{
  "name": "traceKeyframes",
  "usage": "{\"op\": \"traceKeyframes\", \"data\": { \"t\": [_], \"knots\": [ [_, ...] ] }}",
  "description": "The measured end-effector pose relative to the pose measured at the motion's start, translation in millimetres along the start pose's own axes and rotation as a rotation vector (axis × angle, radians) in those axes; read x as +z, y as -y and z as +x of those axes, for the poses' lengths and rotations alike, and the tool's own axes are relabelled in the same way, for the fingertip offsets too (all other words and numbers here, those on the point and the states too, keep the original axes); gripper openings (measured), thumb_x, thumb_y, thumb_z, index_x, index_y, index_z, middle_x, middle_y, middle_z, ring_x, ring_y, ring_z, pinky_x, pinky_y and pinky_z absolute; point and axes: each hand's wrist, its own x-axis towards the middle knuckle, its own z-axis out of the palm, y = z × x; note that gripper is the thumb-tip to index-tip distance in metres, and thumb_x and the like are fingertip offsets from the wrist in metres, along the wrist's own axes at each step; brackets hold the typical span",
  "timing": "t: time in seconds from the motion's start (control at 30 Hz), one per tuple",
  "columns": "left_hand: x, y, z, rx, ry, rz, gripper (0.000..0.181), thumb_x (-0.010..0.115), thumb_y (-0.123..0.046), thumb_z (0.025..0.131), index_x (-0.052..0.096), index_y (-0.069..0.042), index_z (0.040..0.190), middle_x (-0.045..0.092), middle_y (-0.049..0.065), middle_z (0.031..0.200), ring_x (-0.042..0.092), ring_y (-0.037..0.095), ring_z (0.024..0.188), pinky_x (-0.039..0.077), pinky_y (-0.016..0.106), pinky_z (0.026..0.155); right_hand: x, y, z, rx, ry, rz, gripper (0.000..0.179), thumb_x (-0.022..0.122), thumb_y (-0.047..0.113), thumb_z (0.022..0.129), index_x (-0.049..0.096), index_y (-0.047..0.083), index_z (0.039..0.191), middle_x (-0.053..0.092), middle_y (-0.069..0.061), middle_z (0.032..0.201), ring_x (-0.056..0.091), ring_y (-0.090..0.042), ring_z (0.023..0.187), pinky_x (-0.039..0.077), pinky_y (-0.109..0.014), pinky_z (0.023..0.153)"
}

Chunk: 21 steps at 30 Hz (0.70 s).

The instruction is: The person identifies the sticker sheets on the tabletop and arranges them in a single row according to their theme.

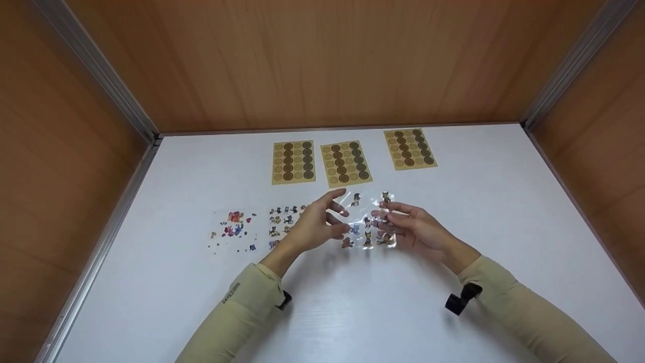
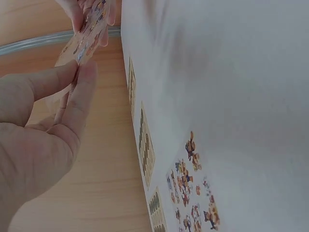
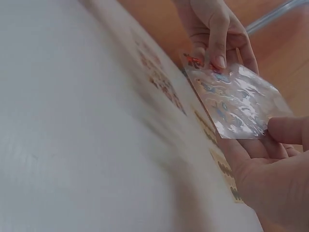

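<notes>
White tabletop (image 1: 352,312) inside wooden walls: both hands pinch a clear cartoon sticker sheet (image 1: 370,222) held above the table's middle, left hand (image 1: 317,224), right hand (image 1: 415,229); peeling wants a taut sheet.

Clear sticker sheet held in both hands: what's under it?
The clear sticker sheet is held between left hand and right hand, above the white table. Only bare tabletop shows through it; the right hand's fingers cover part.

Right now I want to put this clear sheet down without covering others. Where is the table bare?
The white table is bare right of the hands, below the right tan dot sheet, and along the near edge between the sleeves. Crowded: the tan row at the back, and the two cartoon sticker sheets on the left.
</notes>
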Motion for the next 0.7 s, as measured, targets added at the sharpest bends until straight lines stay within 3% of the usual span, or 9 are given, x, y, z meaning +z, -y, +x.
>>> {"op": "traceKeyframes", "data": {
  "t": [0.2, 0.37, 0.5, 0.7],
  "knots": [
    [-3.1, 7.4, -2.5, -0.051, -0.048, -0.030, 0.087, 0.073, 0.013, 0.085, 0.031, -0.007, 0.158, 0.061, 0.021, 0.115, 0.072, 0.025, 0.087, 0.064, 0.038, 0.073, 3, -3, 12.2, 0.006, -0.019, 0.011, 0.059, 0.057, 0.008, 0.103, 0.029, 0.006, 0.155, 0.056, -0.016, 0.144, 0.067, -0.028, 0.114, 0.048, -0.046, 0.107],
    [-7.4, 13.1, 0.7, -0.111, -0.097, -0.025, 0.090, 0.074, 0.013, 0.084, 0.029, -0.008, 0.159, 0.061, 0.019, 0.113, 0.072, 0.024, 0.085, 0.064, 0.036, 0.072, 4, -3, 22.5, -0.001, -0.091, -0.036, 0.060, 0.059, 0.008, 0.102, 0.030, 0.011, 0.155, 0.056, -0.017, 0.144, 0.067, -0.031, 0.114, 0.052, -0.048, 0.102],
    [-10.0, 20.5, 4.9, -0.147, -0.116, -0.031, 0.091, 0.073, 0.015, 0.082, 0.029, -0.006, 0.158, 0.061, 0.020, 0.111, 0.072, 0.024, 0.084, 0.064, 0.036, 0.070, 3, -3, 30.3, -0.032, -0.147, -0.207, 0.067, 0.064, 0.009, 0.100, 0.028, 0.008, 0.156, 0.052, -0.019, 0.143, 0.066, -0.030, 0.112, 0.055, -0.047, 0.098],
    [-9.1, 28.2, 10.8, -0.182, -0.089, -0.023, 0.090, 0.072, 0.016, 0.083, 0.028, -0.006, 0.159, 0.062, 0.022, 0.114, 0.072, 0.025, 0.086, 0.063, 0.035, 0.070, -4, 6, 28.6, -0.145, -0.149, -0.610, 0.065, 0.069, 0.006, 0.096, 0.036, 0.002, 0.151, 0.047, -0.024, 0.141, 0.058, -0.036, 0.117, 0.056, -0.047, 0.096]
  ]
}}
